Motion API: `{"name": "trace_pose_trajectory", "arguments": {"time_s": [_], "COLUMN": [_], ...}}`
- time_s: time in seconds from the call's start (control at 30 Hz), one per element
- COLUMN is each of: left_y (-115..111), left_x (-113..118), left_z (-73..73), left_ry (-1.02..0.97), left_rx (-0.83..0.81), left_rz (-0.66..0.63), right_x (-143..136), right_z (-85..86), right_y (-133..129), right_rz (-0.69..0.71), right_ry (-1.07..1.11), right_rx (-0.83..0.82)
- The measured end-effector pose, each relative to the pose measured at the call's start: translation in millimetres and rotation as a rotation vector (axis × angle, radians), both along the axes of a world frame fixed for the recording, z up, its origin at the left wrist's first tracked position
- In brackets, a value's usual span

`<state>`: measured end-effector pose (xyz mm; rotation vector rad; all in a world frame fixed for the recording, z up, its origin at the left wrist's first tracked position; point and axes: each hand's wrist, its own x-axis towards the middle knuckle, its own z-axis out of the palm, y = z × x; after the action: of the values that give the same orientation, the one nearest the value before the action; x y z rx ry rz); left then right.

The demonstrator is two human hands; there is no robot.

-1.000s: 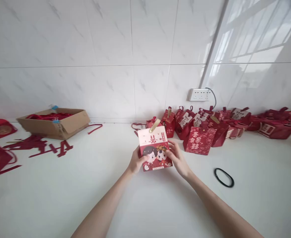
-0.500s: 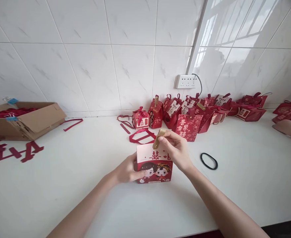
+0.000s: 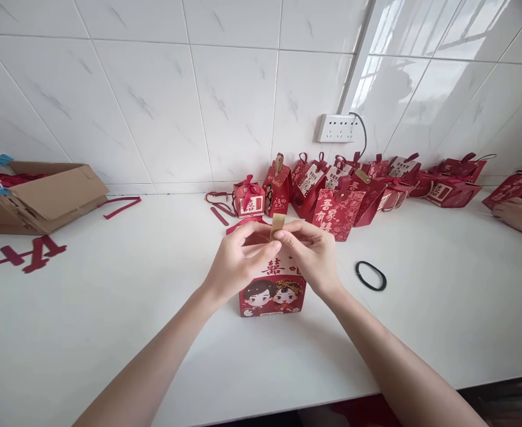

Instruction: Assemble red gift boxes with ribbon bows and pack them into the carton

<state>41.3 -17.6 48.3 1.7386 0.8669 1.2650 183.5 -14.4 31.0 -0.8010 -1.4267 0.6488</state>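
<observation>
A red and pale-pink paper gift box (image 3: 272, 296), printed with two cartoon heads and red characters, stands upright on the white table in front of me. Above its top, a short folded gold strap (image 3: 277, 224) is pinched between the thumb and fingers of my right hand (image 3: 312, 255). My left hand (image 3: 238, 255) reaches in from the other side, its thumb and fingertips closed at the strap's lower part. Both hands partly cover the top of the box, so the strap's lower ends are hidden.
Several finished red gift boxes (image 3: 336, 210) line the tiled wall. A cardboard box (image 3: 60, 196) of red ribbon is at left, with loose ribbons (image 3: 43, 252) before it. A black elastic loop (image 3: 371, 276) lies at right. Another person's hand (image 3: 519, 216) touches red boxes at far right.
My left hand has let go of the gift box's side and risen to the gold strap. The strap, in my right hand, is now more upright. The other person's hand has moved onto a red box.
</observation>
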Motion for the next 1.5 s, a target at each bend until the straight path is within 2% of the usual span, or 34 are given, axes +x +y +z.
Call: {"name": "trace_pose_trajectory", "arguments": {"time_s": [0.17, 0.23, 0.3, 0.37, 0.43, 0.5, 0.67, 0.97, 1.5], "left_y": [-1, -1, -2, -2, -2, -2, -3, -5, -8], "left_x": [-2, -2, -1, -1, -1, -1, 0, 4, 7], "left_z": [-12.8, -14.3, -14.4, -14.4, -15.1, -16.4, -20.3, -20.0, -18.8], "left_ry": [-0.043, -0.043, -0.052, -0.059, -0.055, -0.05, -0.05, -0.076, -0.076], "left_rx": [0.058, 0.086, 0.098, 0.096, 0.091, 0.093, 0.091, 0.107, 0.131], "left_rz": [0.084, 0.099, 0.106, 0.105, 0.107, 0.125, 0.158, 0.173, 0.23], "right_x": [-2, 1, 6, 12, 17, 21, 25, 27, 22], "right_z": [-2.0, -3.5, -4.3, -4.1, -2.8, -1.5, -1.9, -2.7, 6.7], "right_y": [-3, -3, -2, -1, 1, 1, 2, 0, -4], "right_rz": [0.012, -0.037, -0.129, -0.197, -0.207, -0.204, -0.26, -0.244, -0.151], "right_ry": [-0.042, -0.105, -0.186, -0.335, -0.504, -0.602, -0.688, -0.777, -0.772], "right_rx": [0.047, 0.156, 0.345, 0.56, 0.697, 0.746, 0.833, 0.858, 0.694]}}
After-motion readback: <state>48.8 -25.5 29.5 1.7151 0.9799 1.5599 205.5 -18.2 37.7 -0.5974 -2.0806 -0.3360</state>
